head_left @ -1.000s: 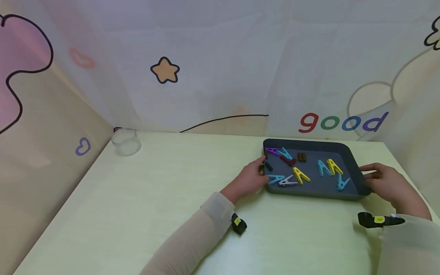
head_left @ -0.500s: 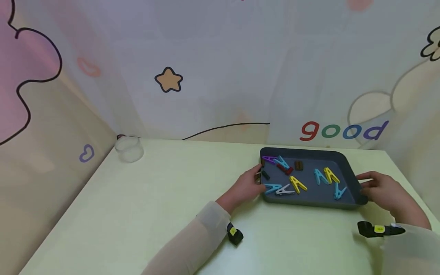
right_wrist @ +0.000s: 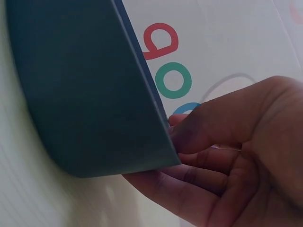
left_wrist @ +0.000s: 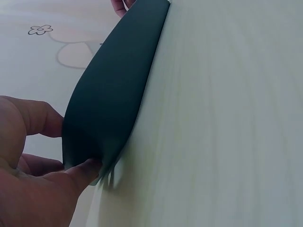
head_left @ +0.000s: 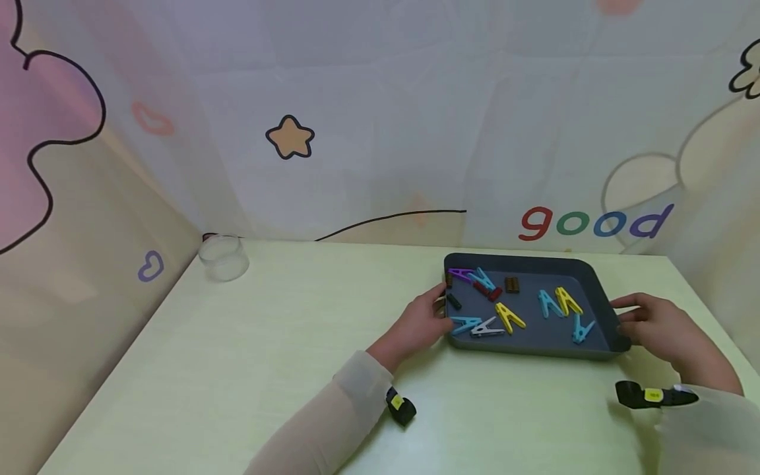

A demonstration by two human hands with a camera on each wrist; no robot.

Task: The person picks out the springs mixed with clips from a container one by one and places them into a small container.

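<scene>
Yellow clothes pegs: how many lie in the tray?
2. One yellow peg lies near the middle of the tray; the other yellow peg lies toward its right side, beside a blue peg.

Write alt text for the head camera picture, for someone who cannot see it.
Two hands, left hand and right hand, grip the ends of a dark tray of colourful clothes pegs on a pale green table. A clear jar stands at the far left corner.

Table: pale green top point(head_left: 267, 369)
Backdrop: white cloth point(head_left: 380, 99), star point(head_left: 289, 137), word "good" point(head_left: 596, 223)
Corner: clear jar point(head_left: 223, 258)
</scene>
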